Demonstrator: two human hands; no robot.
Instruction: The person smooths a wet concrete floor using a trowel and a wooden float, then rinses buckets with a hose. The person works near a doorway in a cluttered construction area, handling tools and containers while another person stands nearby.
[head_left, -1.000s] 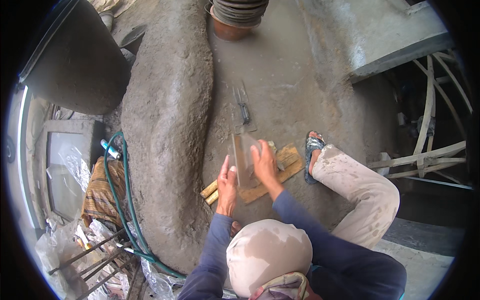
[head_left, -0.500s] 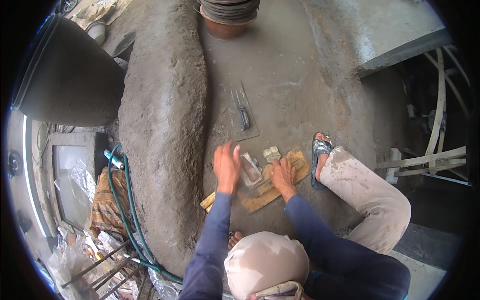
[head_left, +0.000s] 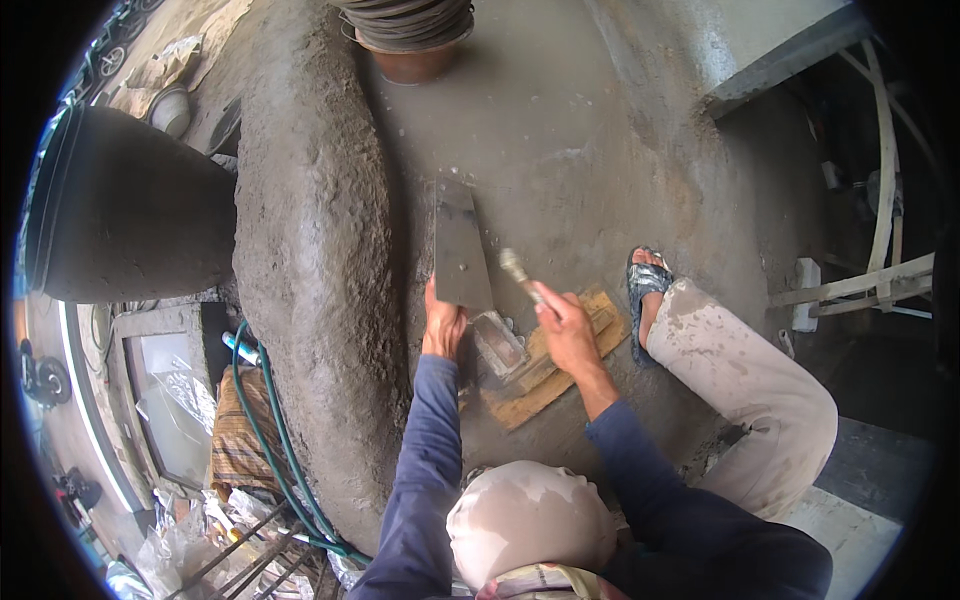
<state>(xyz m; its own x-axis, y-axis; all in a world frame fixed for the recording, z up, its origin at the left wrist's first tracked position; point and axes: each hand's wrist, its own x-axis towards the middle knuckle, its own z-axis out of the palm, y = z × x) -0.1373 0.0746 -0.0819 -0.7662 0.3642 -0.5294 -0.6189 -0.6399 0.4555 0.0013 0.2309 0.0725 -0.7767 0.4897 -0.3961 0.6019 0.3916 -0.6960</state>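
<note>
My left hand (head_left: 443, 325) is closed round a steel plastering trowel (head_left: 460, 250), its long tapering blade tilted up and its flat face toward me. The trowel's handle is hidden behind the blade. My right hand (head_left: 572, 338) grips a brush (head_left: 515, 268) with pale bristles pointing toward the blade, the two still a little apart. Between my hands a small rectangular frame-like piece (head_left: 498, 343), wet with cement, lies on the floor. Beside it, under my right hand, are stacked yellowish wooden boards (head_left: 535, 397).
A long mortar-covered ridge (head_left: 315, 250) runs along my left, with a big dark tub (head_left: 135, 205) beyond. Ahead stands a reddish bucket (head_left: 415, 65) with dark rims stacked on top. Green hoses (head_left: 265, 430) lie at left. Wooden poles (head_left: 860, 280) cross the dark recess at right.
My left hand has picked the trowel up off the cement and turned its blade face toward me. My right hand has lifted the brush from the boards. The view has shifted slightly.
</note>
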